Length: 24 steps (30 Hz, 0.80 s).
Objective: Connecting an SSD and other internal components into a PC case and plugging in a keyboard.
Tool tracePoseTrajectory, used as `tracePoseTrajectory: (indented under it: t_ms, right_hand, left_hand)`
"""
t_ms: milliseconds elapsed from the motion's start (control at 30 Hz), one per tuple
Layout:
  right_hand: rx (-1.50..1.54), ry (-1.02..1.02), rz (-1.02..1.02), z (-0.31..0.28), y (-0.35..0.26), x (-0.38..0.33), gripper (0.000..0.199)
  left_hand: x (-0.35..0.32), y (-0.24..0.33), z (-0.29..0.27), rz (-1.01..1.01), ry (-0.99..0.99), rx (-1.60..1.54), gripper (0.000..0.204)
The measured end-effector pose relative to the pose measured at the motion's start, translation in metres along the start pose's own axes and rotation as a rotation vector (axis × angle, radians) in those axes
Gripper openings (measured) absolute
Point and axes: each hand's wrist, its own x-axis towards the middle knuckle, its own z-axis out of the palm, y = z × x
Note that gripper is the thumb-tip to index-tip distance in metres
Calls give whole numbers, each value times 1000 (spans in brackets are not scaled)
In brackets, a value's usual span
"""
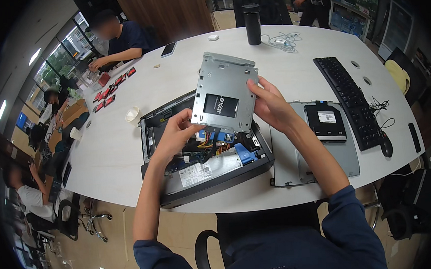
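Observation:
A silver metal drive bracket (pixel 226 79) is held up between my hands, tilted, above an opened black desktop computer case (pixel 213 180). Through the bracket's cutout shows a black solid-state drive (pixel 221 106). My left hand (pixel 177 132) pinches the bracket's lower left corner. On its right edge my right hand (pixel 274 103) is closed, the thumb lying on the metal face. Below the bracket, the case shows coloured cables (pixel 211 143) and a blue plastic latch (pixel 246 153). Part of the case's inside is hidden by the bracket and my left hand.
Right of the case, a black optical drive (pixel 325 123) rests on a grey metal side panel (pixel 321 164). Beyond lie a black keyboard (pixel 347 101) and mouse (pixel 386 145). A black tumbler (pixel 253 26), coiled cable (pixel 285 42), phone (pixel 168 49) and paper cup (pixel 132 114) are on the table. Another person sits at far left.

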Motion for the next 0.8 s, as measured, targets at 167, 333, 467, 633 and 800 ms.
tracePoseTrajectory:
  t_ms: [167,333,467,633,800]
  right_hand:
    - [0,-40,46,5,-4,2,60]
    - [11,-36,79,17,3,13,60]
    - [38,-55,89,20,10,25,59]
    - [76,-109,101,28,21,33,56]
    - [-23,-71,183,39,19,31,48]
  left_hand:
    - [-5,10,7,-1,-9,59,41]
    - [-13,18,-11,18,-247,-277,64]
    - [-14,25,-2,3,-227,-628,65]
    - [-3,29,8,-248,45,-505,57]
    - [-5,29,10,-286,79,-513,52]
